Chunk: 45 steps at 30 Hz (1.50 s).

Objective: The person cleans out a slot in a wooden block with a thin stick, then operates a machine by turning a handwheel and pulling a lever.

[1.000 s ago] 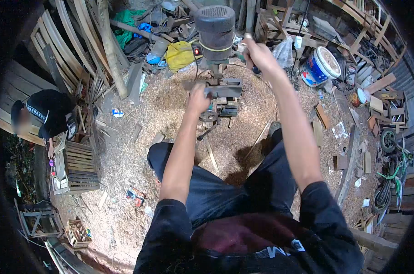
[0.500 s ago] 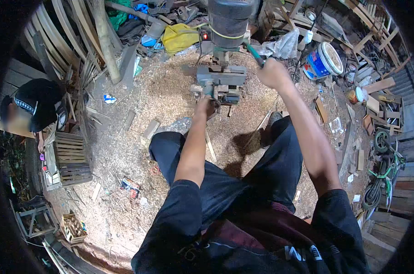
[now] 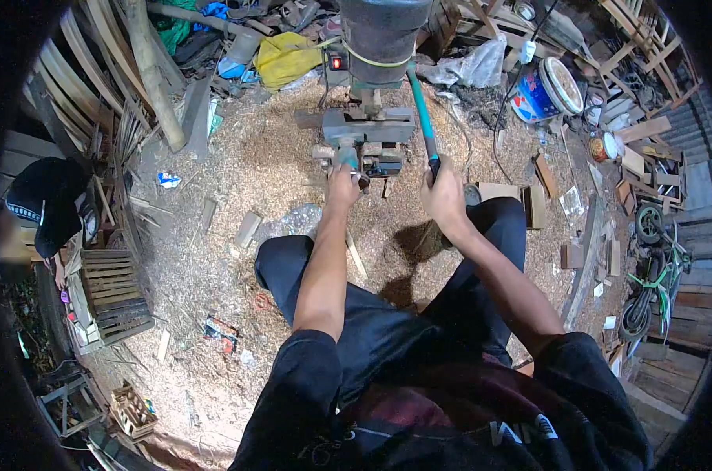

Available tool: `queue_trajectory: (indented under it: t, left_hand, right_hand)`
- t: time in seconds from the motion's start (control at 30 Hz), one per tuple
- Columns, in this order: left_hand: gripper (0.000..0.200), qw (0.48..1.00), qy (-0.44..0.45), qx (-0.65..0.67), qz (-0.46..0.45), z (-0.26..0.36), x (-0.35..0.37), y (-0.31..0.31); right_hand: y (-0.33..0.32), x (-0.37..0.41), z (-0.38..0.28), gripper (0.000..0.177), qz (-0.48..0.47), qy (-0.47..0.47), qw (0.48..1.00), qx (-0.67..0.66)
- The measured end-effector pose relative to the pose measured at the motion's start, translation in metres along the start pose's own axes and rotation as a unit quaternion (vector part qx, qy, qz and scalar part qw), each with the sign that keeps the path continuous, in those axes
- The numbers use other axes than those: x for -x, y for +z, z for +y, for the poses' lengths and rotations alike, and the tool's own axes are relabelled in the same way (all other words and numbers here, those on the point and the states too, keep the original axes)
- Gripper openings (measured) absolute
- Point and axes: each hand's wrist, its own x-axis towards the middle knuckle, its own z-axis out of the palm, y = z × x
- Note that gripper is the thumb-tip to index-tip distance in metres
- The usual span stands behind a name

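Observation:
A drill press (image 3: pixel 381 47) with a dark motor housing stands in front of me. My right hand (image 3: pixel 444 196) is closed round the black end of its long green lever (image 3: pixel 423 118), which points down toward me. My left hand (image 3: pixel 343 185) is closed at the near side of the grey metal vise (image 3: pixel 369 132) under the drill head. A round handle or knob partly shows at its fingers; what it grips is mostly hidden. Wood pieces (image 3: pixel 381 151) sit in the vise, close to my left fingers.
Wood shavings (image 3: pixel 215 259) cover the ground. A paint bucket (image 3: pixel 548 90) stands at right, near a green bicycle (image 3: pixel 656 275). At left a person (image 3: pixel 50 204) bends by a slatted crate (image 3: pixel 116 286). A wooden post (image 3: pixel 153 78) and a yellow sack (image 3: pixel 292 61) stand at the back.
My right hand has pulled the green lever down and toward me, from raised at the right to lower and nearer the vise. My left hand stays at the vise. The view has shifted slightly.

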Motion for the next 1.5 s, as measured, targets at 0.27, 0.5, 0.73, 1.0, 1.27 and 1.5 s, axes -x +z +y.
queue_trajectory:
  t: [0.27,0.5,0.73,1.0,1.27,1.5]
  left_hand:
    - [0.022,0.999,0.020,-0.015,0.042,-0.007,0.002,0.012]
    - [0.022,0.999,-0.002,-0.009,0.033,-0.002,0.000,0.009]
    - [0.021,1.000,-0.001,-0.015,0.028,0.001,0.000,0.005]
    - [0.021,1.000,0.011,0.001,0.018,-0.007,0.000,0.010]
    - [0.023,1.000,0.000,0.006,0.004,-0.001,-0.001,0.004]
    - [0.027,1.000,0.000,0.018,-0.008,-0.005,-0.001,0.006]
  right_hand:
    - [0.045,0.009,0.034,0.034,0.034,-0.024,0.999,-0.005]
    - [0.064,0.011,0.049,0.043,0.006,0.017,0.999,-0.050]
    - [0.094,0.009,0.074,0.038,0.013,0.027,0.999,-0.019]
    - [0.121,0.011,0.088,0.033,0.047,0.023,0.998,-0.017]
    - [0.149,0.009,0.104,0.034,0.035,0.055,0.996,-0.059]
    - [0.177,0.004,0.125,0.038,0.012,0.090,0.995,-0.043]
